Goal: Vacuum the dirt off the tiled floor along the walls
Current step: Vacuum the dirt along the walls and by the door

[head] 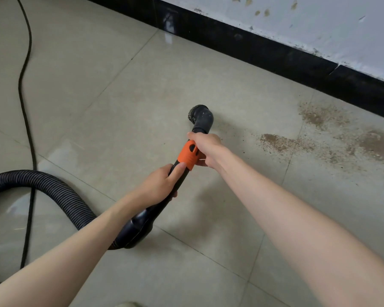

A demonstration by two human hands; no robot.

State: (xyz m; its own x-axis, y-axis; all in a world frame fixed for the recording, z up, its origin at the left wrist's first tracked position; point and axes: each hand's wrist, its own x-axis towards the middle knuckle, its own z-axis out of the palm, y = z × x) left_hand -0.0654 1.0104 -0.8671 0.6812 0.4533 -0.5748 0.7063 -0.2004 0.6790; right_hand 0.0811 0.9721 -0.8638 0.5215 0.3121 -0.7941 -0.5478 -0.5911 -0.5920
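A black vacuum wand with an orange collar (187, 155) points away from me over the beige tiled floor (120, 85). Its round brush nozzle (200, 117) sits at mid-frame, on or just above the tile. My right hand (205, 149) grips the wand just above the collar, behind the nozzle. My left hand (162, 183) grips the black handle lower down, thumb laid along the collar's edge. Brown dirt patches (315, 117) (277, 142) (377, 145) lie to the right of the nozzle, near the black skirting (275, 56).
The ribbed black hose (53, 191) curves off to the left from the handle's base. A thin black power cord (23, 85) runs down the left side of the floor and passes under the hose. A scuffed white wall (319, 25) rises above the skirting.
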